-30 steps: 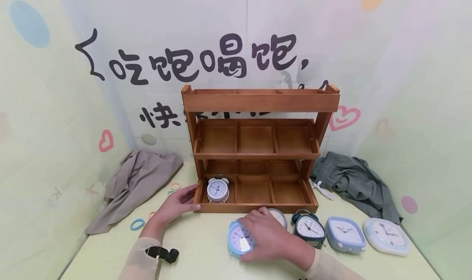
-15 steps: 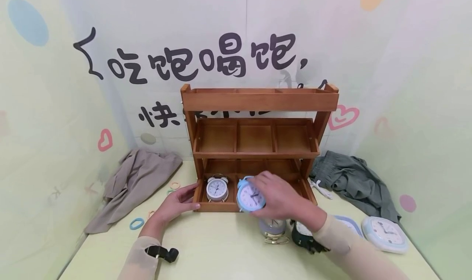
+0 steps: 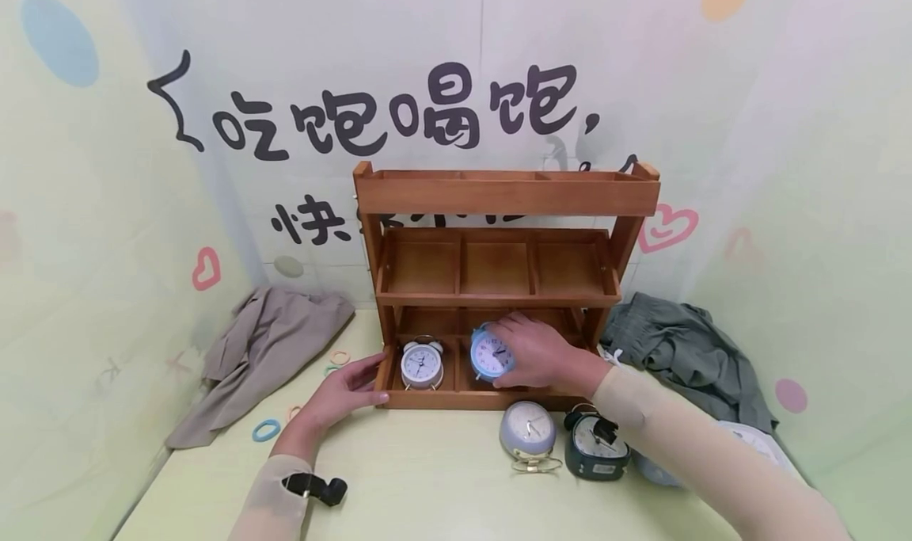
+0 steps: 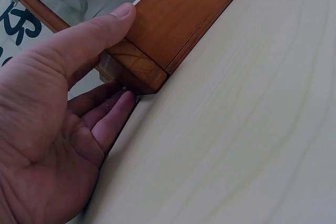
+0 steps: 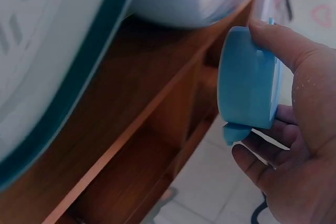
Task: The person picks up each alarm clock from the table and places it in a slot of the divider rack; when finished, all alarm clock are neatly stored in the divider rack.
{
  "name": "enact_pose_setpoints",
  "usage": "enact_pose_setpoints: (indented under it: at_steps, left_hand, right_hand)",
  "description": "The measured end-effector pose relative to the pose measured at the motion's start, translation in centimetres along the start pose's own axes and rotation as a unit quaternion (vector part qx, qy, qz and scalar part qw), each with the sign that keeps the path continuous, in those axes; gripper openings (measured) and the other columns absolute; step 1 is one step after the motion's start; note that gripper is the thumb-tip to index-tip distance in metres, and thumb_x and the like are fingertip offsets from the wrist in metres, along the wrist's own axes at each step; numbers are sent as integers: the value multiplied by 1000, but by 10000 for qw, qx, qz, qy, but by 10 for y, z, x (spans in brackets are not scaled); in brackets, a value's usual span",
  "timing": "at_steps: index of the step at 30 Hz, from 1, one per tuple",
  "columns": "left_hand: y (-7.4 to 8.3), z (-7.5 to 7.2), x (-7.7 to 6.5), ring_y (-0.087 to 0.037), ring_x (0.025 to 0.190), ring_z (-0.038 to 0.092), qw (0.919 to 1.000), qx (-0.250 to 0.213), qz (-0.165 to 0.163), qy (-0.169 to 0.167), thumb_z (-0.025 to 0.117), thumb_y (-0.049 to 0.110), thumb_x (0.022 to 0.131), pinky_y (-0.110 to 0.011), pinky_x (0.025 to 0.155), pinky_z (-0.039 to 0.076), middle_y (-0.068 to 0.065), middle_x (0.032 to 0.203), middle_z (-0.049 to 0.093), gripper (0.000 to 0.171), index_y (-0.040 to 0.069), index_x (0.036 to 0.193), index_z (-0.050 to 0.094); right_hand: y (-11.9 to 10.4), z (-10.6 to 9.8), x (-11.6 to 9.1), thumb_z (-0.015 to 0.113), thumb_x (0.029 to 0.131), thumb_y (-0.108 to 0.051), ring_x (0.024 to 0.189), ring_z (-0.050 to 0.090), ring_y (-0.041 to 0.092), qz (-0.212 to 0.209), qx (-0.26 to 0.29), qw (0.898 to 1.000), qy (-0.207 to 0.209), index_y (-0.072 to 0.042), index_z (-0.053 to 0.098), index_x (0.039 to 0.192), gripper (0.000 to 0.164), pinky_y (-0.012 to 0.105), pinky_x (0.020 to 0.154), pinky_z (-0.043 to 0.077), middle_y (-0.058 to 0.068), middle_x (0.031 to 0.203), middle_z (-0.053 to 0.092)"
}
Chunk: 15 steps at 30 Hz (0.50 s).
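In the head view my right hand (image 3: pixel 536 352) holds a light blue alarm clock (image 3: pixel 490 354) at the bottom row's middle compartment of a wooden shelf rack (image 3: pixel 499 298). The right wrist view shows that blue alarm clock (image 5: pixel 245 80) from the side, between thumb and fingers. A white twin-bell alarm clock (image 3: pixel 422 364) stands in the bottom left compartment. My left hand (image 3: pixel 343 392) grips the rack's lower left corner. Seen from the left wrist, the thumb lies on the rack's front board (image 4: pixel 173 17), and the other fingers touch the end of it.
On the table before the rack are a lilac clock (image 3: pixel 527 428) and a dark green clock (image 3: pixel 598 444). More clocks are partly hidden by my right forearm. Crumpled cloths, one brown (image 3: pixel 264 359) and one grey-green (image 3: pixel 684 351), flank the rack. Hair ties (image 3: pixel 267 430) lie left.
My right hand has lifted the blue alarm clock from the table and carried it up into the rack's bottom middle compartment. The left hand stays at the rack's corner.
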State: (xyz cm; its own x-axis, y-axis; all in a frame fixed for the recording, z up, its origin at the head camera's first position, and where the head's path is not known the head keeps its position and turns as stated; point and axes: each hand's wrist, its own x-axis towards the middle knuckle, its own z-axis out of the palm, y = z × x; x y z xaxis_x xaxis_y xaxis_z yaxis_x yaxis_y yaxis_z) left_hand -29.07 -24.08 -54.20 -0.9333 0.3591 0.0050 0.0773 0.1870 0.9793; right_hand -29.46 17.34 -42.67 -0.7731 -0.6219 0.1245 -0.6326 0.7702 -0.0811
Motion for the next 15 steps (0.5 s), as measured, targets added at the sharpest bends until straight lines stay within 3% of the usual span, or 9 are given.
enact_pose_setpoints:
  at_steps: [15]
  left_hand:
    - [1,0,-1,-44,157,45,10000,70,25,13,94,16,92,-42,123,48,-18,175,42,89,8,168,49]
  right_hand:
    - [10,21,7,97,83,-51,131,60,33,-26,-144,9994,-324,-4,58,155,94,51,107,61,12,144,67]
